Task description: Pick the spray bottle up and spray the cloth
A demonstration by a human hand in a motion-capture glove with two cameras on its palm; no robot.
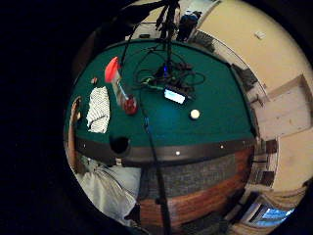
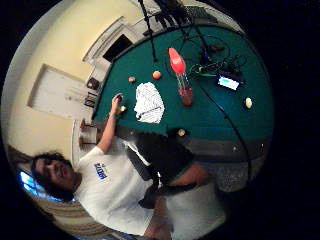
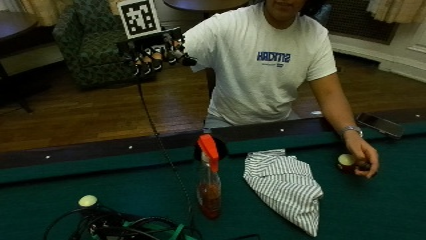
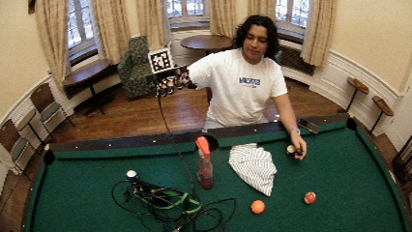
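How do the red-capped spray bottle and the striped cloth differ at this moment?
The red-capped clear plastic spray bottle stands upright and narrow; the white striped cloth lies flat and crumpled, spread wider. The bottle holds reddish liquid at its base; the cloth is pale with dark stripes. Both rest untouched on the green felt table, side by side, while the gloved right hand is raised off it.

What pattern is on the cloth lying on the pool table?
The cloth has thin dark stripes on white, clearest in the outside view.
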